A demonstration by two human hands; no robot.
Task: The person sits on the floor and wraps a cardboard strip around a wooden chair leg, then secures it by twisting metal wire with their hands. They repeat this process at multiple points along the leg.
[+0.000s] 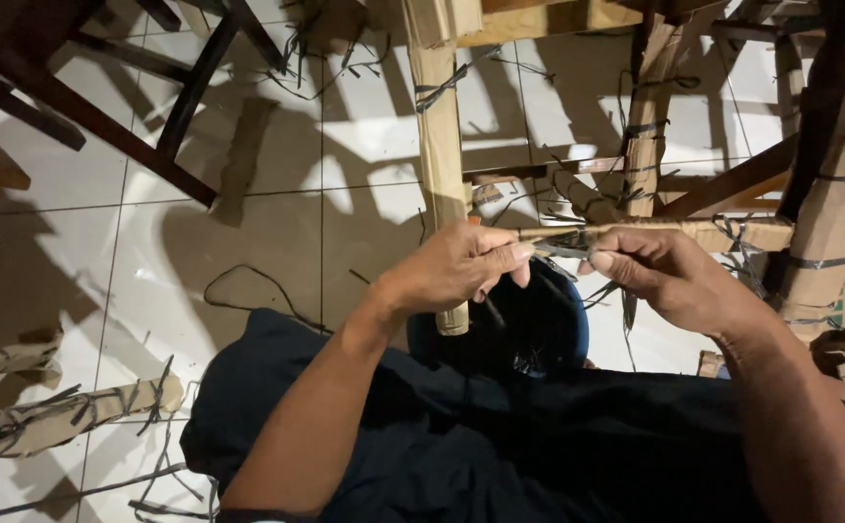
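A person seated over a white tiled floor [248, 232] works on a wooden furniture frame wrapped in brown cardboard. The left hand [456, 266] has its grip pinched tight on the near end of a cardboard-wrapped rail [722, 232] that runs out to the right, level with the knuckles; the right hand [669, 276] pinches a dark plastic strap [563, 249] against that same rail end, fingertips pressed together just beside the left thumb. Whether the strap is being tightened or taken off cannot be told. By the look of it the job is partway along: an upright wrapped leg [439, 145] and several posts at right already carry bands, while loose strap offcuts [161, 465] and wrapped pieces [64, 421] lie scattered on the floor at lower left. A dark bare-wood chair frame [112, 97] stands at upper left. Hard light throws long shadows across the glossy tiles; the room beyond stays dim.
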